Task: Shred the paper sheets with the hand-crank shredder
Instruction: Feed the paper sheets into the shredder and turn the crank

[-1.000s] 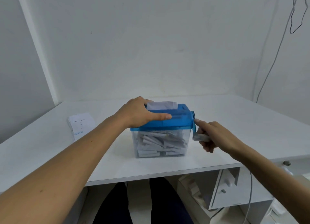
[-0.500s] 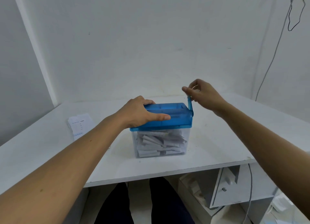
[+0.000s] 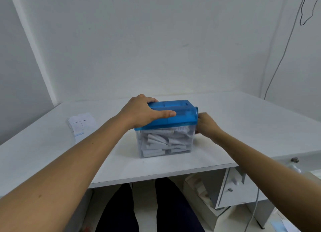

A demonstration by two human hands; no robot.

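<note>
hand-crank shredder (image 3: 166, 145) mid-worktop (image 3: 243, 120), bin packed with strips | left hand (image 3: 142, 112) clamps blue lid (image 3: 182, 110) | right hand (image 3: 206, 126) curled at crank side, handle hidden, grasp unclear | tip: press lid down, crank steady full circles | paper sheets (image 3: 82, 124) left, apart

Left flank: the left hand (image 3: 139, 112) is gripping the blue lid (image 3: 182, 113), its forearm (image 3: 78, 155) blocking the near-left approach.
Right flank: the right hand (image 3: 206, 126) is crowding the lid's end, seemingly curling round the crank hiding behind it.
Far left: the paper sheets (image 3: 81, 124) are lying well apart, bare table (image 3: 107, 108) stretching between.
Behind: the table is running open back to the wall (image 3: 156, 49).
Back right: a cable (image 3: 278, 63) is hanging beside the table's corner.
</note>
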